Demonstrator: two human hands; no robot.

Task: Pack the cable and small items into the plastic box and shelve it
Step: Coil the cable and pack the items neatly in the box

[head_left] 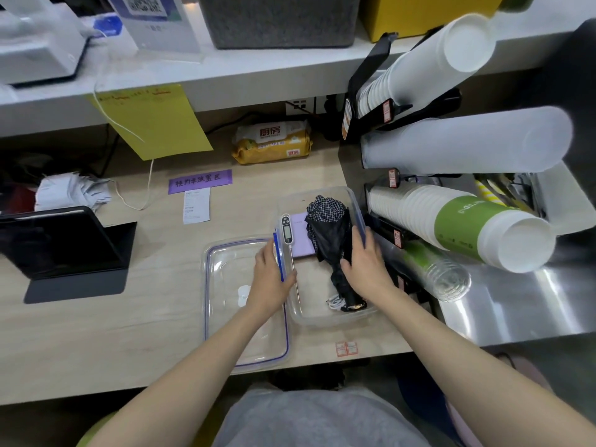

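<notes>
A clear plastic box (pixel 322 317) stands on the wooden counter, right of centre. Inside it lie a folded black umbrella (pixel 329 233), a purple notepad (pixel 301 241), a white probe thermometer (pixel 286 229) and a coiled white cable (pixel 335 303) at the near end. My left hand (pixel 271 279) grips the box's left wall by the blue clip, thumb inside. My right hand (pixel 364 266) holds the right wall, thumb against the umbrella. The clear lid (pixel 225 285) with its blue seal lies flat just left of the box.
A dark tablet (pixel 64 246) on a stand sits at the left. A yellow wipes pack (pixel 272 141) lies at the back under the white shelf (pixel 225 75). Racks of stacked cups (pixel 451 143) jut out on the right above a steel counter (pixel 516 301).
</notes>
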